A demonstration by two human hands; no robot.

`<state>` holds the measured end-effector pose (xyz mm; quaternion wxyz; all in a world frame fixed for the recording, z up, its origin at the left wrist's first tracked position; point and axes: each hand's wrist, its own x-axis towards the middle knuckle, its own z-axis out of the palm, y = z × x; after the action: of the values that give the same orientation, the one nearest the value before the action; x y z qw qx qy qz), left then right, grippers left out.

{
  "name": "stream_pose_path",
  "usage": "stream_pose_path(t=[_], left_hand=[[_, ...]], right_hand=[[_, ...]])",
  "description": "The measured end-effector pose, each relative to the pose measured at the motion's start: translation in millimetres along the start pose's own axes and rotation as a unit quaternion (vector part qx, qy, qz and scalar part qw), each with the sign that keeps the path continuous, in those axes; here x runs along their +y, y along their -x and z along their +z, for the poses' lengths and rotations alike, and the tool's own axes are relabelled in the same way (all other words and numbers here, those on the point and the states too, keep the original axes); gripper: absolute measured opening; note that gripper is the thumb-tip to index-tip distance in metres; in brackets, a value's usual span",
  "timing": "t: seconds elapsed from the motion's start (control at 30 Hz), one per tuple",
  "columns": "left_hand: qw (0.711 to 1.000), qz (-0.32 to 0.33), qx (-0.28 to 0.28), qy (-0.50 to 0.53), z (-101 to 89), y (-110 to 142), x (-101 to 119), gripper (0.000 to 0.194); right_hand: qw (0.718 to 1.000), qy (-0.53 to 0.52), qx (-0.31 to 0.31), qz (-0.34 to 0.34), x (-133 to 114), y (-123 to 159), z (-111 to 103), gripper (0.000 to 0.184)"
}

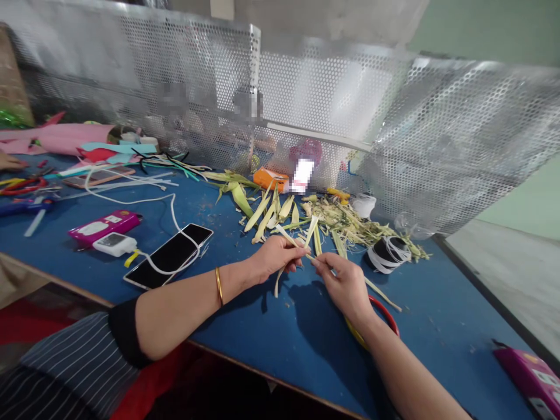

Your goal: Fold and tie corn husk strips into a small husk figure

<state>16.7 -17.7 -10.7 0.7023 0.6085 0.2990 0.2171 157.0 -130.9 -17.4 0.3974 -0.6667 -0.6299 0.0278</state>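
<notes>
My left hand point(280, 256), with a gold bangle at the wrist, pinches pale strips of corn husk point(311, 232) between thumb and fingers. The strips cross and fan upward from the fingertips, and a thin tail hangs below. Close beside it, my right hand point(343, 283) pinches the narrow end of a strip between thumb and forefinger. Both hands are just above the blue table point(280, 344). Beyond them lie loose green-yellow husk leaves point(260, 216) and a heap of shredded husk point(354, 219). A red and yellow looped handle point(387, 315) is partly hidden under my right wrist.
Right of my hands stands a black spool with white cord point(387, 255). To the left are a phone point(170, 254), a white cable and a magenta box point(105, 226). A perforated metal screen point(315, 99) borders the back. Another person's hand point(11, 161) shows at far left.
</notes>
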Motion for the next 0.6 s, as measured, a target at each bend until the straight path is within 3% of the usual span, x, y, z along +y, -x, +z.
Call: stream_pose_path(t=[0.13,0.4,0.5,0.6], left_hand=[[1.0,0.012,0.011,-0.013,1.7,0.6,-0.1,0.014],[0.998,0.033,0.032,-0.037,6.0,-0.4,-2.1,0.008],[0.998,0.035,0.028,-0.037,4.5,-1.4,-4.5,0.014],[0.999,0.016,-0.024,-0.02,2.0,1.5,-3.9,0.024]], right_hand=[[0.999,0.006,-0.011,-0.035,-1.2,1.6,0.1,0.025],[0.999,-0.039,-0.037,0.009,-3.7,1.1,-1.0,0.029],[0.994,-0.086,-0.056,0.049,-1.5,-0.9,-2.3,0.031],[0.974,-0.181,-0.039,0.129,4.1,-4.6,-3.4,0.036]])
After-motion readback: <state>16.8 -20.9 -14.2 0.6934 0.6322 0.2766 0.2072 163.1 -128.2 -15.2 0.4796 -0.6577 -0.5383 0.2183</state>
